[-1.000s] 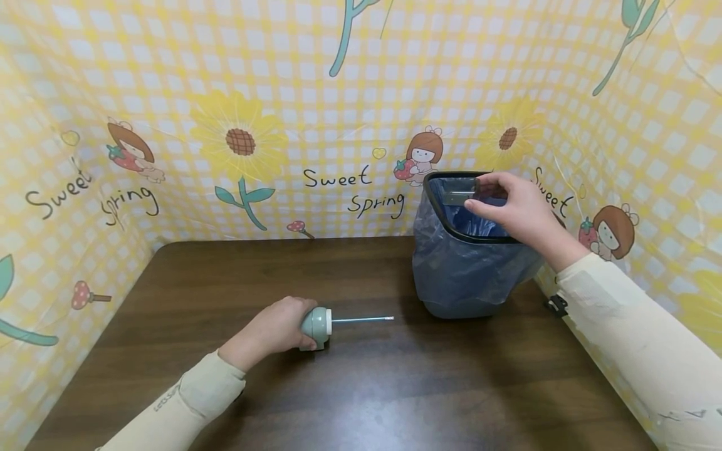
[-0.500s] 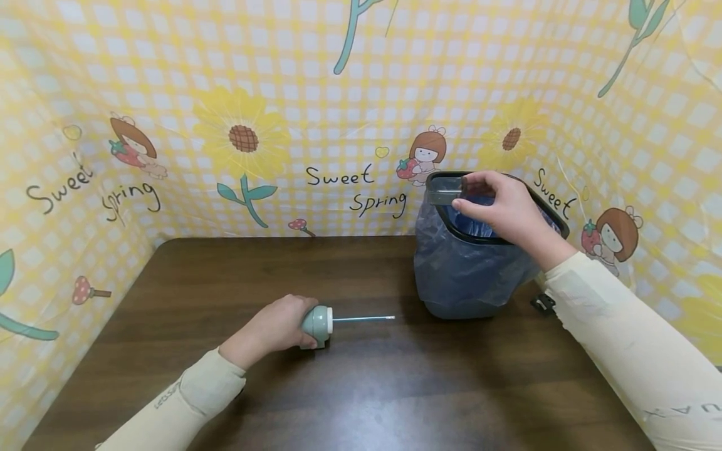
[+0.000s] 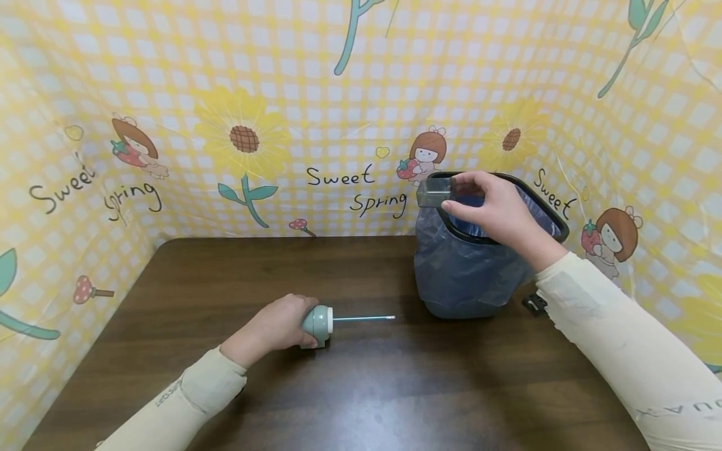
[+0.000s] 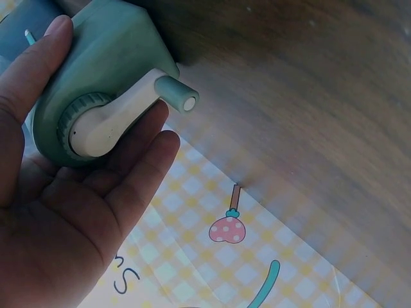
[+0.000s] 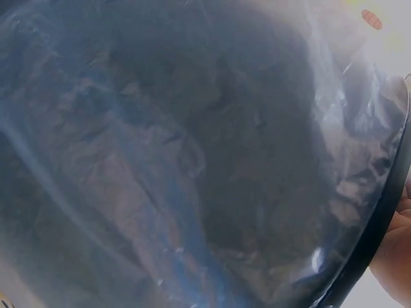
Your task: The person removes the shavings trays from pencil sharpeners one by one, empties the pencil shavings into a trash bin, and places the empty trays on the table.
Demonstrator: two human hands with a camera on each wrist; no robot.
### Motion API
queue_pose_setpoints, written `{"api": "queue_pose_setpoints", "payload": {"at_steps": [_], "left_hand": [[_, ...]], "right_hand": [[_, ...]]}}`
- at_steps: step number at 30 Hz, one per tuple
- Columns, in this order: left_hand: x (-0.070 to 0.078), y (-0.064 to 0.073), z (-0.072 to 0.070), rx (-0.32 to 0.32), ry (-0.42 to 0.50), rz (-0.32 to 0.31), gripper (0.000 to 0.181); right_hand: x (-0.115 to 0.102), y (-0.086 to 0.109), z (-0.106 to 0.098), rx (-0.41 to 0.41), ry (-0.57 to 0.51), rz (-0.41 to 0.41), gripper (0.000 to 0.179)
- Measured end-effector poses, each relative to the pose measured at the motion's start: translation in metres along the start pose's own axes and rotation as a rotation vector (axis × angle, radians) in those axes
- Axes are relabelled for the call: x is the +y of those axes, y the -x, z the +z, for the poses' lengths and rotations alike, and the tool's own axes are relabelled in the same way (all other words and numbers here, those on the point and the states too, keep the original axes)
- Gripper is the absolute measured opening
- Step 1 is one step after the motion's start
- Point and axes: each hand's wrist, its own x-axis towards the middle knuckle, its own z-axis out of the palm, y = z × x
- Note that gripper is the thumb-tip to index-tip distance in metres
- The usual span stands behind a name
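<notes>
My left hand grips a green crank pencil sharpener on the table. A blue pencil sticks out of its front toward the right. In the left wrist view the white crank with its green knob faces the camera, and the fingers reach around the body. Above the left side of the bin's rim, my right hand pinches a small see-through grey shavings drawer between thumb and fingers. The right wrist view is mostly filled by the bin's plastic liner, with part of the hand showing beyond the black rim.
The bin, lined with a blue plastic bag and ringed by a black rim, stands at the right back of the brown table. A small black object is beside my right sleeve. Yellow checked cloth walls the table in.
My right hand has moved left with the drawer, from over the bin's opening to its left rim. The left hand, sharpener and pencil have stayed put.
</notes>
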Motion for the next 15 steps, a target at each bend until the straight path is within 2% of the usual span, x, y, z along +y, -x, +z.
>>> {"api": "queue_pose_setpoints", "payload": {"at_steps": [15], "left_hand": [[0.0015,-0.0007,-0.0013,0.002,-0.001,0.013,0.056]], "right_hand": [[-0.0088,-0.0037,0.0095,-0.022,-0.041,-0.027,0.059]]}}
